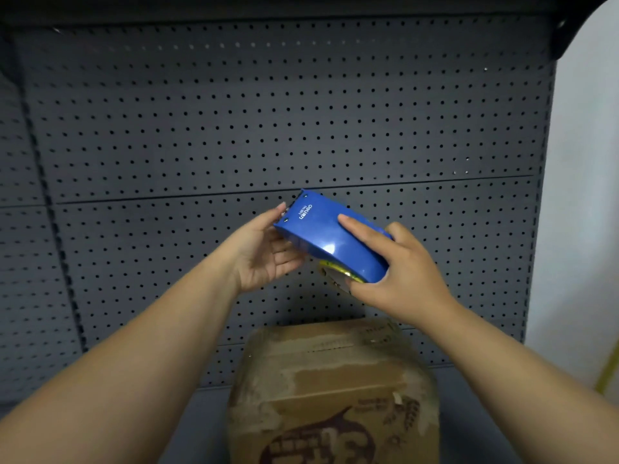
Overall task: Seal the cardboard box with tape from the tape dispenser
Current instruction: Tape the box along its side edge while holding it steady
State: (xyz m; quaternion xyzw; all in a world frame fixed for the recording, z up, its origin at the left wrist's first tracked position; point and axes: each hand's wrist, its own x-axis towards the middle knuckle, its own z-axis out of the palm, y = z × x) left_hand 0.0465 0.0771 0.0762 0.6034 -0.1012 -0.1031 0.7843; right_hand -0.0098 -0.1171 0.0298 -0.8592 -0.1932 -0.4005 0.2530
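Observation:
A blue tape dispenser (321, 234) is held in the air in front of me, its cutter end pointing up and left. My right hand (398, 272) grips its rounded rear end, index finger lying along the top; a yellow tape roll shows under it. My left hand (264, 252) is palm up, its fingers touching the dispenser's front end from below. The brown cardboard box (331, 390) stands below my hands, flaps closed, with worn tape marks on top and a dark print on its front.
A dark grey pegboard wall (234, 128) fills the background behind the box. The box rests on a grey shelf (204, 426). A white wall (582, 229) lies to the right, with a yellow strip low down.

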